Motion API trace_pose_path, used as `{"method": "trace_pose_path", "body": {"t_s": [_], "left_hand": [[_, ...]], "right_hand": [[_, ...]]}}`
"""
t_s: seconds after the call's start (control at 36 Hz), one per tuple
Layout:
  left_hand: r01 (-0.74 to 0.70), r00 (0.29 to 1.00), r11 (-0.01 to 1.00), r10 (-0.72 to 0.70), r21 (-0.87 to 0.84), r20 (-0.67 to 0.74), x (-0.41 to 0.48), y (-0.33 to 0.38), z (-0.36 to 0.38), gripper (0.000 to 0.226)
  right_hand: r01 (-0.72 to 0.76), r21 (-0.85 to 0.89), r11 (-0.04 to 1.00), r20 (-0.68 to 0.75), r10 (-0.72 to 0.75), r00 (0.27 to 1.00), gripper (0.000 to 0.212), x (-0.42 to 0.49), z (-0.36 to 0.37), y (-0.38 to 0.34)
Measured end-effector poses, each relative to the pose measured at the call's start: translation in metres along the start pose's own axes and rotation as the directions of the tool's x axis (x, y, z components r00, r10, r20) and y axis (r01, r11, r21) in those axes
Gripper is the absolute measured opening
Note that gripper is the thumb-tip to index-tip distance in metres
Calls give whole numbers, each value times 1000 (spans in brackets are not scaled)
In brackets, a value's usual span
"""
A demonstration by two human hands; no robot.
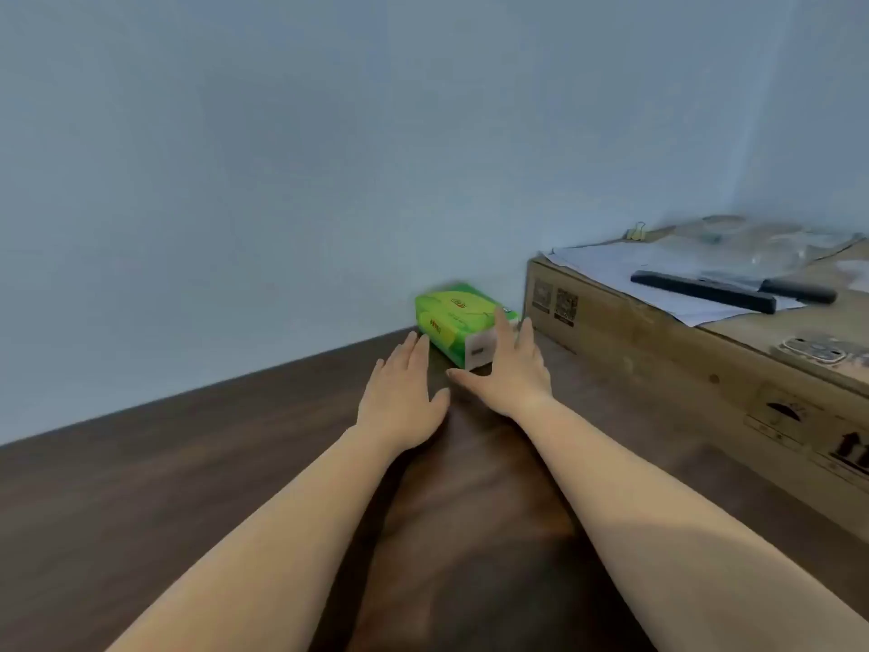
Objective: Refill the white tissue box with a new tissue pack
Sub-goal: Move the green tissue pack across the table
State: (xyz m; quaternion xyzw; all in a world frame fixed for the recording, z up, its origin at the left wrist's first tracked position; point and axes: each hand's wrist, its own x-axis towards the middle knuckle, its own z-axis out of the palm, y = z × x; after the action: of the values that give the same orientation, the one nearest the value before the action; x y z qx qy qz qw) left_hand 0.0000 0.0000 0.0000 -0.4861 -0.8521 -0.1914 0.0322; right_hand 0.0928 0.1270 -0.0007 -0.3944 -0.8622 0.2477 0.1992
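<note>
A green tissue pack (454, 317) with a white end face lies on the dark wooden table (188, 487), close to the wall at the back. My left hand (399, 392) is stretched out flat, fingers apart, its fingertips at the pack's left side. My right hand (510, 369) is spread open at the pack's right end, one finger resting over the top edge and the thumb pointing left in front of it. Neither hand has closed around the pack. No white tissue box is in view.
A large cardboard box (658, 360) stands on the right, right next to the pack. On top of it lie papers (625, 270), a black bar-shaped object (700, 290), a knife with a black handle (794, 289) and clear plastic. A pale wall (282, 181) is behind.
</note>
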Motion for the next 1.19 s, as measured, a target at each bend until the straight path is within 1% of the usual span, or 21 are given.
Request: {"method": "trace_pose_path", "body": {"t_s": [0.08,0.19,0.28,0.39,0.5,0.64,0.78,0.94,1.06,1.19], "left_hand": [[-6,1000,1000,6,3,-19,10,-1,1,77],[0,1000,1000,0,2,-2,12,-2,4,77],[7,1000,1000,-7,0,-13,7,-5,1,77],[31,999,999,-31,-9,-16,-14,-7,-9,77],[60,998,998,-60,-9,-3,-52,-8,-27,77],[61,998,997,-61,46,-6,-119,-12,-55,78],[85,996,994,-84,73,-19,-195,-21,-80,78],[140,989,987,-135,77,-60,-285,-43,-105,80],[161,984,987,-158,28,-82,-336,-52,-119,80],[165,982,986,-161,32,-96,-379,-56,-129,77]], "right_hand": [[-14,68,998,-29,16,999,113,12,3,-3],[-18,196,980,-109,40,993,97,22,8,-4],[-13,207,978,-142,43,989,91,16,9,-5],[7,208,978,-127,20,992,90,-9,6,-8],[35,228,973,-69,-20,997,89,-48,-2,-13],[96,312,945,62,-121,991,89,-117,-15,-28],[177,363,915,170,-252,953,91,-189,-20,-48],[194,409,892,332,-343,878,92,-252,-16,-73],[243,395,886,387,-400,831,93,-284,-10,-92],[294,296,909,400,-398,826,86,-315,-8,-119]]}}
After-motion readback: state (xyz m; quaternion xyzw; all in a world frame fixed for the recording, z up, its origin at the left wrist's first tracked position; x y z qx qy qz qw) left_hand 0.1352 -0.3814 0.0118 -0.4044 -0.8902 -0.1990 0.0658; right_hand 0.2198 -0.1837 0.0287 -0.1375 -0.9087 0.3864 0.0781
